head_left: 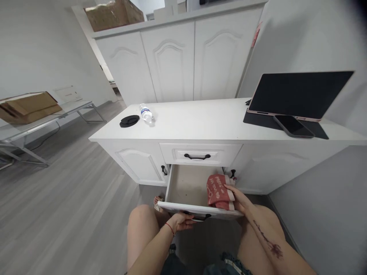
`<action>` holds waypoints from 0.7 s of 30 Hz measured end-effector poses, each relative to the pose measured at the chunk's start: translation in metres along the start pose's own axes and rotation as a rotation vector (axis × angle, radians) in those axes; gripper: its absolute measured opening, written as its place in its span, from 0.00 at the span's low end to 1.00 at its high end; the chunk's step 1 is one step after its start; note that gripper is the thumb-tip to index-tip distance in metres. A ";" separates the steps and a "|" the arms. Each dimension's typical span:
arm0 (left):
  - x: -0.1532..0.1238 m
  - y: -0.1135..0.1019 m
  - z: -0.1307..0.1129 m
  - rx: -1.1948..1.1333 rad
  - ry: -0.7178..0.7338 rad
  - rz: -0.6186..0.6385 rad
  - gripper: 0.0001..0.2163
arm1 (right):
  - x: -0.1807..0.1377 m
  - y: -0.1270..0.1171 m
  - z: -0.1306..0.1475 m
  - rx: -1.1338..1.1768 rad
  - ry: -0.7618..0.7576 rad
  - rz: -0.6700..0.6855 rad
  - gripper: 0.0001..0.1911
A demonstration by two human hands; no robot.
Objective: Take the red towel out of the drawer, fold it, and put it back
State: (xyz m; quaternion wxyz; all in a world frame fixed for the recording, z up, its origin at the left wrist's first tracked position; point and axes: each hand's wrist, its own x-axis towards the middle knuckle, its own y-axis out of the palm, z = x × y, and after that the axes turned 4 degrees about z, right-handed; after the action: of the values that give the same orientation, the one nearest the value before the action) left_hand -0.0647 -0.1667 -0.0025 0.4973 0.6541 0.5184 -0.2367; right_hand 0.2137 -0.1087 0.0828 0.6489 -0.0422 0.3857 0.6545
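Note:
The lower drawer (183,187) of the white cabinet is pulled out toward me, its pale bottom largely bare. At its front, my left hand (181,221) has its fingers curled round the black drawer handle (205,217). My right hand (239,198) grips a folded red towel (219,192) with white lettering and a cream edge. The towel is at the drawer's right end, over the right wall; whether it rests on the drawer bottom I cannot tell. My right thumb lies on top of the towel, while the other fingers are partly hidden.
On the white cabinet top (195,120) are a plastic bottle (146,114), a black round object (129,121), a tablet or laptop screen (299,93) and a phone (294,126). The upper drawer (200,153) is closed. My knees flank the open drawer. Cardboard box (30,107) stands left.

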 end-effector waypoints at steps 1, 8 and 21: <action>0.000 0.000 0.000 -0.005 0.010 0.003 0.09 | 0.009 0.005 0.001 -0.062 -0.002 0.019 0.11; 0.002 0.003 0.005 0.021 0.040 -0.048 0.08 | 0.073 0.047 0.000 -0.735 -0.171 -0.073 0.03; 0.029 -0.008 0.022 -0.042 0.095 0.018 0.14 | 0.118 0.130 -0.097 -1.740 -0.214 0.657 0.18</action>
State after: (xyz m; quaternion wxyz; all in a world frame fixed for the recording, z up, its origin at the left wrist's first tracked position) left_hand -0.0572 -0.1737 -0.0384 0.4879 0.6586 0.5403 -0.1902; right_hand 0.0375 -0.0482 0.0078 0.2037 -0.3412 -0.3089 0.8641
